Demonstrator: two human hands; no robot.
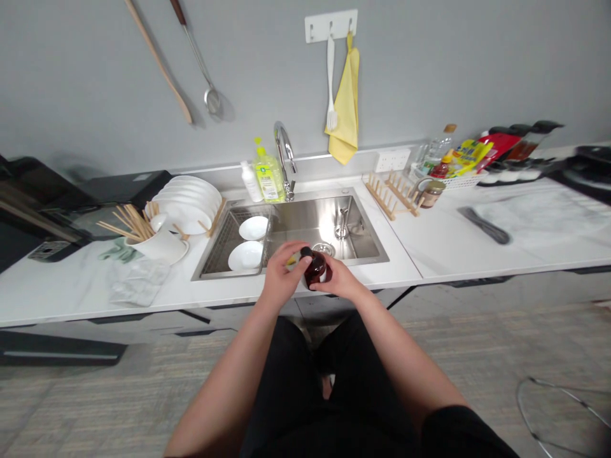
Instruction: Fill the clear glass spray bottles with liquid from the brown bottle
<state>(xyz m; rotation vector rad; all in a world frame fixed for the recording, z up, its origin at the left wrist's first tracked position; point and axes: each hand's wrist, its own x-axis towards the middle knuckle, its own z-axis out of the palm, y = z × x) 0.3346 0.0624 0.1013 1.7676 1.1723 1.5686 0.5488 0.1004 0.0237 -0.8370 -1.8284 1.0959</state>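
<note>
- The brown bottle (316, 272) is upright or slightly tilted, at six o'clock from the sink's (305, 219) middle, by the near edge.
- The right hand (340, 280) has its fingers curled around the bottle's body; the left hand (282, 272) has thumb and fingers closed narrowly at the black cap (306, 252).
- To handle it well, I'd keep the right grip firm and low, turn only at the cap, and hold the bottle level.
- A pale label edge shows at the bottle's three o'clock; no words readable.
- Printing on the soap bottle (268, 178), eleven o'clock from the hands, and yellow packet (470, 156), two o'clock, is too small to read.
</note>
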